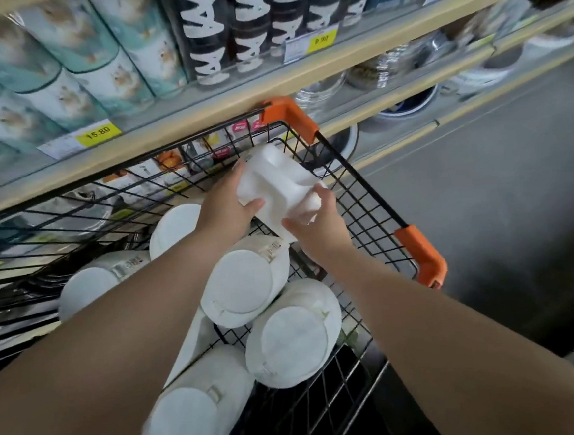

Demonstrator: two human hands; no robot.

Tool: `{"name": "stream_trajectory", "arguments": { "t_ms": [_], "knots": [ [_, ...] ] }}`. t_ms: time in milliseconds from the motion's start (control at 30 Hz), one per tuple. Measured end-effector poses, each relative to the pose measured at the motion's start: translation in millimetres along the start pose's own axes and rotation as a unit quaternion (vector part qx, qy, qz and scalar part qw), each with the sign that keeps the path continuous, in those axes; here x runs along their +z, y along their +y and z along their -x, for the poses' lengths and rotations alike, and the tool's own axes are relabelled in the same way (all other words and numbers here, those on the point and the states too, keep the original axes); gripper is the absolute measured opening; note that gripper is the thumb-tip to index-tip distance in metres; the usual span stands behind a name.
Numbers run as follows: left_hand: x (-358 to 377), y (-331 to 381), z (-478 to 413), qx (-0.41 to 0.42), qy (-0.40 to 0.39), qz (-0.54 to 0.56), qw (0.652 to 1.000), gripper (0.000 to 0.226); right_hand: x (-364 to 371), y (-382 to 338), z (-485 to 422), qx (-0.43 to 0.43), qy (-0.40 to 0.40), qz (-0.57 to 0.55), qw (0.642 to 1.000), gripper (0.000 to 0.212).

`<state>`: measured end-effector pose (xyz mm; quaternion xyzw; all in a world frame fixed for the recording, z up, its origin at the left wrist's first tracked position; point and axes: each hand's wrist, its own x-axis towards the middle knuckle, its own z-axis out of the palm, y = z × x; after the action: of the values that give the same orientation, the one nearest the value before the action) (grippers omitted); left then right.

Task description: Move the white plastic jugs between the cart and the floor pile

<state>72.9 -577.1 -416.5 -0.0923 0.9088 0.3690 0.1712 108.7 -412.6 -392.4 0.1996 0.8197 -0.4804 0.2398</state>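
Head view looks down a shop aisle: pale wooden shelves (268, 81) far and left, smooth grey floor (499, 183) right. A black wire cart (362, 190) with orange plastic corners stands near the shelves, carrying round white bowls (246, 285). Over its far right corner, both hands hold a white moulded foam block (276, 180): left hand (223, 205) fingers curl round its left side, right hand (317, 222) fingers pinch its near end.

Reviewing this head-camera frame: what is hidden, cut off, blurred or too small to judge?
- White foam piece: its underside is hidden by the left hand and right hand gripping it.
- Wrapped white bowls in the wire cart: contents hidden by wrapping, some covered by the forearms.
- Price tag: small print blurred.
- Lower shelf bowls: motion-blurred.
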Motion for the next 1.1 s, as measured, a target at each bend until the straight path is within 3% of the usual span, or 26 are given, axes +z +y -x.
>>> {"name": "stream_trajectory", "arguments": {
  "t_ms": [167, 267, 467, 900, 1100],
  "knots": [
    [-19, 53, 55, 0.048, -0.004, 0.041, 0.998, 0.044, -68, -26, 42, -0.027, 0.011, 0.051, 0.998, 0.055],
    [-25, 100, 73, 0.082, -0.027, 0.084, 0.993, 0.039, -114, -32, 70, -0.064, 0.042, 0.037, 0.996, 0.046],
    [-5, 220, 81, 0.173, -0.082, 0.068, 0.979, 0.036, -224, -16, 96, -0.071, 0.119, -0.007, 0.99, 0.042],
    [154, 517, 66, 0.274, -0.079, 0.095, 0.954, 0.038, -541, 74, 90, -0.094, 0.238, -0.112, 0.96, 0.02],
    [236, 616, 31, 0.298, -0.127, 0.113, 0.939, 0.038, -645, 115, 63, -0.067, 0.29, -0.164, 0.941, 0.016]
  ]
}}
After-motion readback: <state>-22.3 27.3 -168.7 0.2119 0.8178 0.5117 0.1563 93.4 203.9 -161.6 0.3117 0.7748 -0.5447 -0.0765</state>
